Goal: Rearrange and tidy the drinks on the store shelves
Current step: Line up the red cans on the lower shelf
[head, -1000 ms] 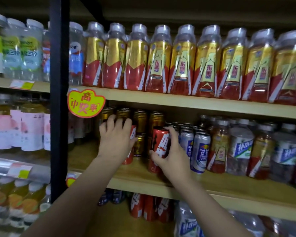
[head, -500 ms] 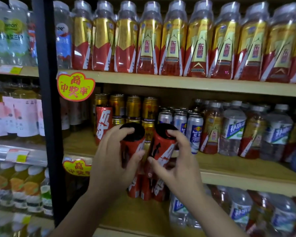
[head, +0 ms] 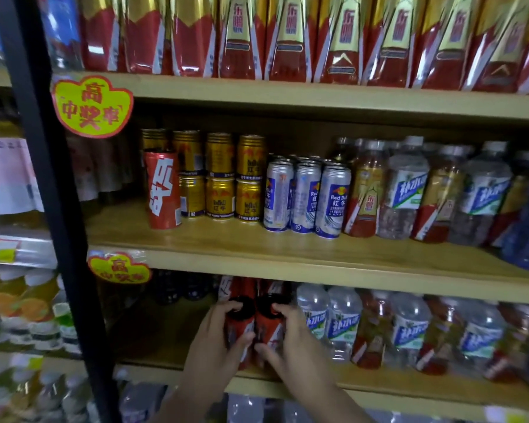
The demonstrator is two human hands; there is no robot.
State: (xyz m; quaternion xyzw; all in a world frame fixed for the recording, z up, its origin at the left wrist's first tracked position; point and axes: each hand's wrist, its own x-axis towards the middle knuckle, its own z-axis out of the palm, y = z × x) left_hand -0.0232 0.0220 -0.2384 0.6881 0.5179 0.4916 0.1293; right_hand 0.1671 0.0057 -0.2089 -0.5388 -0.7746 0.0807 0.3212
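My left hand (head: 214,346) grips a red can with a black top (head: 238,323), and my right hand (head: 290,340) grips a second red can (head: 269,320) right beside it. Both cans are upright, side by side, on the lower wooden shelf (head: 409,389), in front of more red cans (head: 242,288) at the back. One red can with white lettering (head: 163,190) still stands on the middle shelf (head: 257,251), left of stacked gold cans (head: 219,178) and silver-blue cans (head: 306,198).
A black upright post (head: 46,178) borders the shelves on the left, with yellow promo tags (head: 92,106) on it. Clear and red-labelled bottles (head: 406,328) crowd the lower shelf right of my hands. Tall red-gold bottles (head: 287,38) fill the top shelf. The lower shelf left of the cans is bare.
Both hands took red cans from the middle shelf and carried them down to the lower shelf. The camera tilted down and moved closer.
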